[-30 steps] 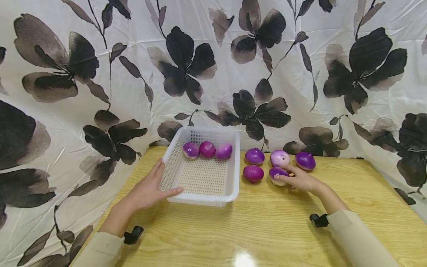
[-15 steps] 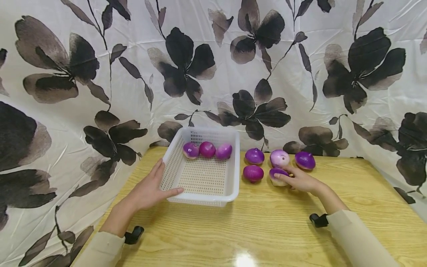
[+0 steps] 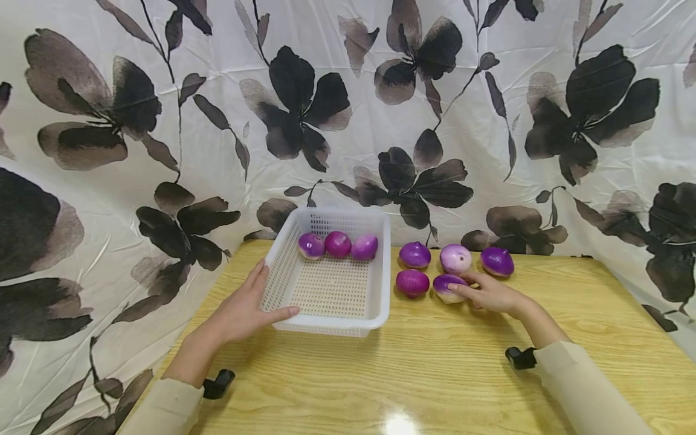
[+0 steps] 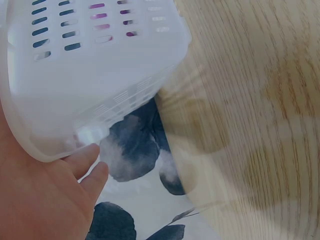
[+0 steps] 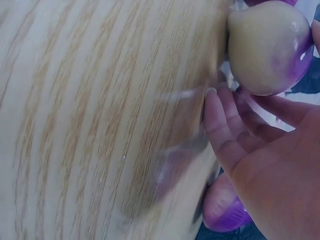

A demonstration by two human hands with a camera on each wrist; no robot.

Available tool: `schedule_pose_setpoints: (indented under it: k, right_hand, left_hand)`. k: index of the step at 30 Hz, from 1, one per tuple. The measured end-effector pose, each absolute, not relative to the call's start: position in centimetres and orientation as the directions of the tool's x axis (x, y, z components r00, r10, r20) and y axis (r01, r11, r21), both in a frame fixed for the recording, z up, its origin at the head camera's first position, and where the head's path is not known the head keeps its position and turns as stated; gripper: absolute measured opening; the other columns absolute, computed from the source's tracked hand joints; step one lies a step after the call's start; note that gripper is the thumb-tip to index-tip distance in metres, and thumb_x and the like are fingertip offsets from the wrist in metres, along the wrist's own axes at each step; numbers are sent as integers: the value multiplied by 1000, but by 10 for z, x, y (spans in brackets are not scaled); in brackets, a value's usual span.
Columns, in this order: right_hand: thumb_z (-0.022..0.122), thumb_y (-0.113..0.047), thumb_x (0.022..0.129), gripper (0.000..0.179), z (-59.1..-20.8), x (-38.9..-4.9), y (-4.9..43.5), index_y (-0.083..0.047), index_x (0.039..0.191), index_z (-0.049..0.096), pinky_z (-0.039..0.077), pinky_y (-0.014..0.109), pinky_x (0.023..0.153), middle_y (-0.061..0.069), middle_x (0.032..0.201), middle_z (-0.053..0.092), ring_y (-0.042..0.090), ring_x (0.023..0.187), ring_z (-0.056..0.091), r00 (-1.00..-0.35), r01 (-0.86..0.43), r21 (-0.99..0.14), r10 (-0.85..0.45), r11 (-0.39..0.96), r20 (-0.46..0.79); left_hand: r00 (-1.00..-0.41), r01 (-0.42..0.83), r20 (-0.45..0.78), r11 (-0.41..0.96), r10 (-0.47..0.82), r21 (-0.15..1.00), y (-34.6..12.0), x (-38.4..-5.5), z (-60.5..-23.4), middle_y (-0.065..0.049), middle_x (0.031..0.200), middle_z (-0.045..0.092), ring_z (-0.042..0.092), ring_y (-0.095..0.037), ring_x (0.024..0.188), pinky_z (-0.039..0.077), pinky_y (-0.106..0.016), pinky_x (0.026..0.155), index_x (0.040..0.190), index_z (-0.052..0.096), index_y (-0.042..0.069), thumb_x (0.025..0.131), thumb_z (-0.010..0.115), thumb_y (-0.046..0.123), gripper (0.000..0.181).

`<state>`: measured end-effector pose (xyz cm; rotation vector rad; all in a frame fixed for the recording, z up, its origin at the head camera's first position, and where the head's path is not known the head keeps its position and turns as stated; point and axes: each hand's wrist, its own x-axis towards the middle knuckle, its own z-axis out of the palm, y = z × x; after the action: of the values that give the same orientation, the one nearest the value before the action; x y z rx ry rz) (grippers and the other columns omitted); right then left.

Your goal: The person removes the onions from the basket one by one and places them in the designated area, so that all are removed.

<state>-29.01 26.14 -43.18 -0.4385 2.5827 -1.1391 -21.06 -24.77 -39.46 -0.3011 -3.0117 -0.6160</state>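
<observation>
My left hand (image 3: 239, 311) holds the near left corner of a white plastic basket (image 3: 383, 290), thumb over the front rim and fingers along the outer left side. In the left wrist view, fingertips (image 4: 85, 159) show beneath the rim. Inside, three purple onions (image 3: 338, 244) form a row along the back. My right hand (image 3: 489, 294) pinches a purple-and-white onion (image 3: 447, 290) on the table, thumb on its near side, other fingers behind it. The right wrist view shows that onion's pale side (image 5: 265, 50) against the index finger, the remaining fingers loosely bent.
Left of the held onion sits a ribbed purple onion (image 3: 412, 283). Behind are a pointed purple onion (image 3: 415, 255), a pale one (image 3: 455, 258) and a dark purple one (image 3: 497, 261). The wooden table (image 3: 348, 380) ends at a floral cloth (image 3: 348, 139).
The onion at my right hand has turned a little and shifted slightly left between the fingers. Both hands and the basket have stayed almost in place.
</observation>
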Motion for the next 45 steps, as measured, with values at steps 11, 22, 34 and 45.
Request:
schedule_pose_setpoints:
  k: [11, 22, 34, 45]
  right_hand:
    - [54, -47, 92, 48, -430, -285, 263, -8, 120, 54, 43, 29, 47, 15, 92, 57, 22, 62, 53, -906, -161, -737, -394, 656, -153]
    - [55, -48, 91, 47, -431, -280, 263, -6, 112, 58, 47, 33, 54, 12, 92, 58, 23, 69, 55, -914, -151, -724, -374, 673, -157]
    - [55, -50, 91, 49, -432, -277, 265, -5, 111, 59, 46, 31, 54, 13, 92, 58, 23, 72, 55, -924, -139, -704, -347, 696, -160]
    - [55, -46, 92, 52, -428, -275, 266, -1, 118, 57, 48, 35, 56, 14, 98, 59, 24, 74, 57, -916, -159, -716, -372, 680, -149]
  left_hand:
    - [-982, 188, 80, 901, 170, 390, -248, -209, -394, -8, 157, -9, 17, -41, 138, 25, -60, 105, 151, 0, 5, 66, 51, 84, 126]
    - [-980, 197, 78, 899, 180, 391, -251, -209, -394, -9, 157, -9, 15, -42, 139, 24, -61, 105, 150, 1, 4, 68, 51, 82, 124]
    - [-979, 203, 88, 895, 183, 397, -248, -210, -394, -10, 156, -9, 15, -42, 139, 24, -61, 105, 151, 0, 5, 67, 52, 83, 125]
    - [-977, 214, 103, 892, 188, 397, -248, -211, -396, -12, 157, -7, 16, -44, 138, 24, -61, 105, 150, 1, 4, 69, 53, 81, 124]
